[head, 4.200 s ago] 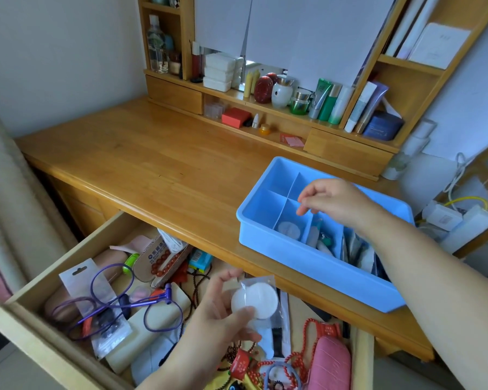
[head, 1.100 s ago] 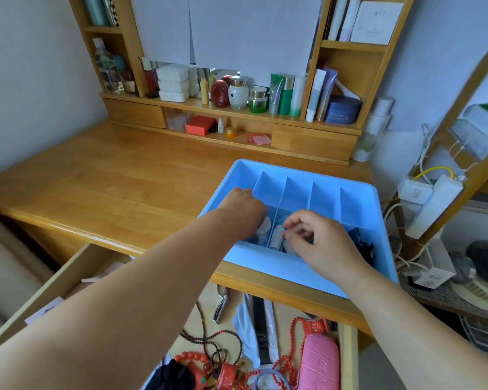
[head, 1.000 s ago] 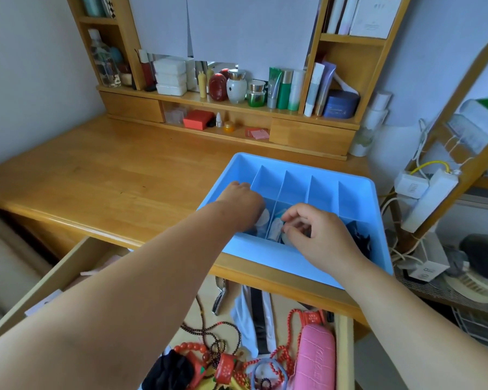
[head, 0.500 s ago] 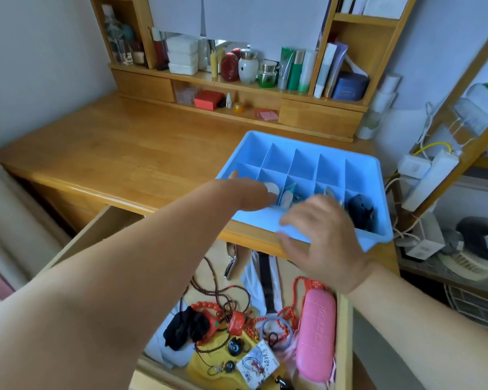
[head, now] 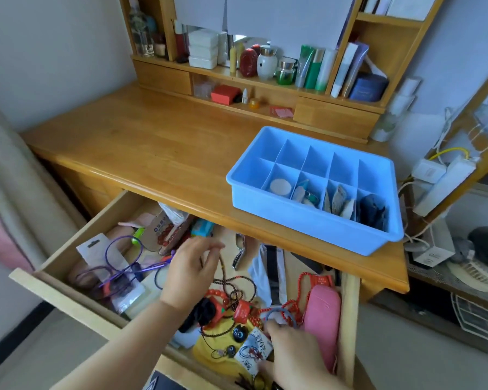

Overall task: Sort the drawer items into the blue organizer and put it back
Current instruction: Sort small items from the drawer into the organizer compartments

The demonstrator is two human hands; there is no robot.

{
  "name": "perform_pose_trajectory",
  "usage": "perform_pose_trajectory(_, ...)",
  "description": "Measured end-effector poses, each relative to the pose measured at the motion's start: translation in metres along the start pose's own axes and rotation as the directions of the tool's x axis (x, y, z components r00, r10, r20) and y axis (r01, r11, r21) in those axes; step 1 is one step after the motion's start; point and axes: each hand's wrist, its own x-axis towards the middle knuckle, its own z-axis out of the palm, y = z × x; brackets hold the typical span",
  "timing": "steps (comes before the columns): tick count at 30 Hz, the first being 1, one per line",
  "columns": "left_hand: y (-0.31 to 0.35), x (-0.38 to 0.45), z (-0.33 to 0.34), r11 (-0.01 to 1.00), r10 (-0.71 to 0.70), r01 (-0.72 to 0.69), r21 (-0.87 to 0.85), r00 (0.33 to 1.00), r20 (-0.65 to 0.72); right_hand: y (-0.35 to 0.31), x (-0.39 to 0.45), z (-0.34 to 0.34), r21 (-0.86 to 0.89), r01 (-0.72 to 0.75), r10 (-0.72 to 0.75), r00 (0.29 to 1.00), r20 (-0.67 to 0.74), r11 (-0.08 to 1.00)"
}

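I see the wooden desk [head: 152, 147] filling the middle of my view, its open drawer [head: 68, 294] at about 7 o'clock crammed with beads, cords and a pink case [head: 320, 319], and the blue organizer [head: 302, 218] sitting on the desktop near its front edge at about 3 o'clock, small items in its near row of compartments. My left hand [head: 192, 270] hovers over the drawer clutter with fingers loosely spread, holding nothing. At 5 o'clock, my right hand [head: 296, 358] reaches among the trinkets beside the pink case, and I cannot tell whether its fingers grip anything.
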Motion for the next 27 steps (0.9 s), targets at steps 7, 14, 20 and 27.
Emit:
perform_pose_trajectory(7, -0.041, -0.030, 0.004, 0.982, -0.175, 0.168, 0.088, 0.982, 0.077, -0.012, 0.005, -0.004, 0.254, -0.079, 0.072, 0.997, 0.034, 0.964)
perform_pose_trajectory(14, -0.056, -0.028, 0.008, 0.951, -0.308, 0.301, 0.073, 0.943, 0.123, -0.007, 0.006, -0.063, 0.385, -0.119, 0.040, 0.977, 0.208, 0.915)
perform_pose_trajectory(20, -0.060, -0.025, 0.007, 0.931, -0.365, 0.361, 0.051, 0.920, 0.143, 0.015, 0.004, -0.225, 0.692, 0.234, 0.078, 0.919, -0.387, 0.683)
perform_pose_trajectory(27, -0.059, -0.027, 0.007, 0.933, -0.359, 0.355, 0.052, 0.920, 0.160, 0.007, 0.082, -0.259, 0.306, 0.036, 0.150, 0.812, -0.565, 0.951)
